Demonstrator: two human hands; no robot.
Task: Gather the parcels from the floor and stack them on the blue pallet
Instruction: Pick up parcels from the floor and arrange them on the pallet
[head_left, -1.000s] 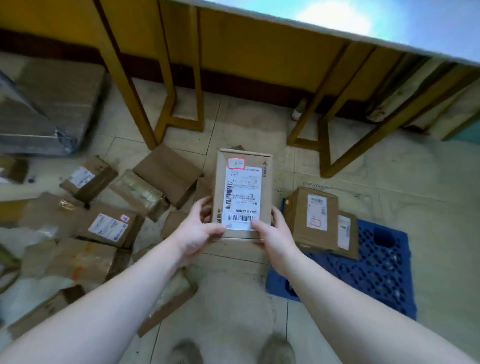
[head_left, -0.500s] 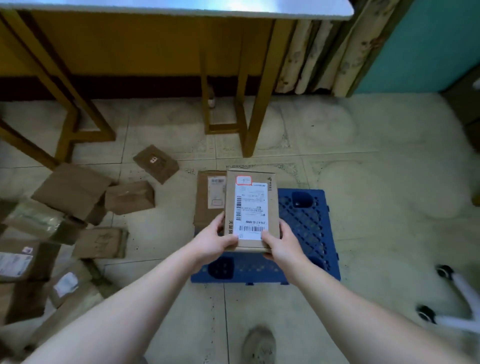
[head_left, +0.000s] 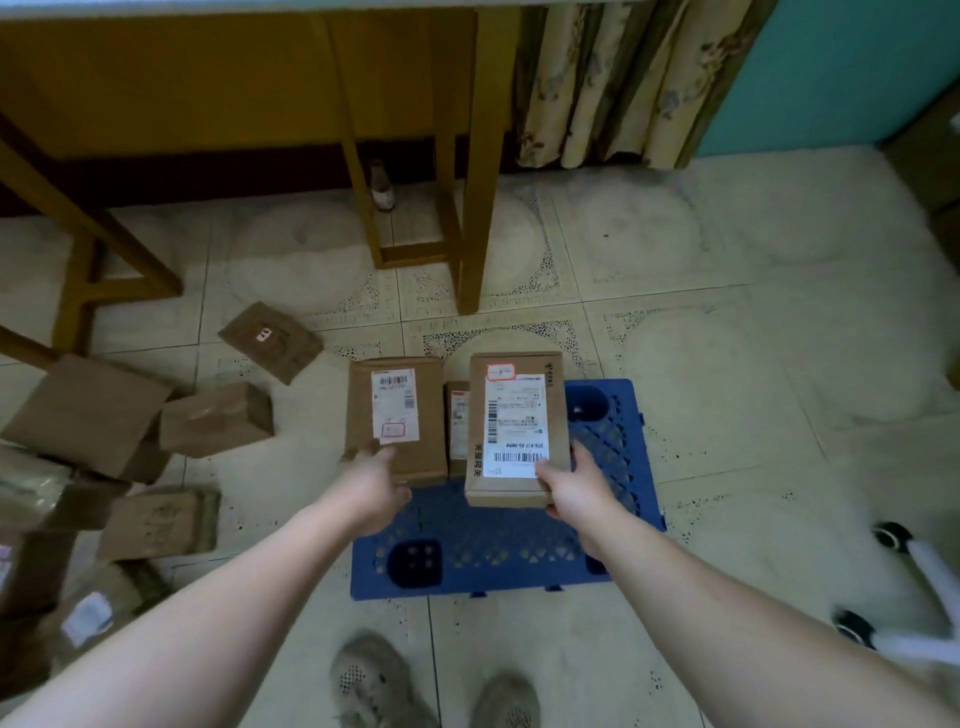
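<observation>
We count one blue pallet (head_left: 493, 556). Three parcels at it: left parcel (head_left: 395, 415), narrow middle parcel (head_left: 457, 426), labelled parcel (head_left: 514, 431). Two hands: left hand (head_left: 374, 486), right hand (head_left: 576, 488). On floor (head_left: 727, 364) off pallet's left edge, four separate parcels: flat parcel (head_left: 270, 340), large parcel (head_left: 85, 410), small box (head_left: 215, 418), scribbled parcel (head_left: 158, 522). Heap (head_left: 31, 519) at floor's left edge too blurred for us to count. Two shoes: left shoe (head_left: 374, 680), right shoe (head_left: 506, 701). One bottle (head_left: 382, 184). Two casters: far caster (head_left: 891, 535), near caster (head_left: 854, 626).

dim, greenish indoor light, soft motion blur throughout, wide-angle bending at the edges.
</observation>
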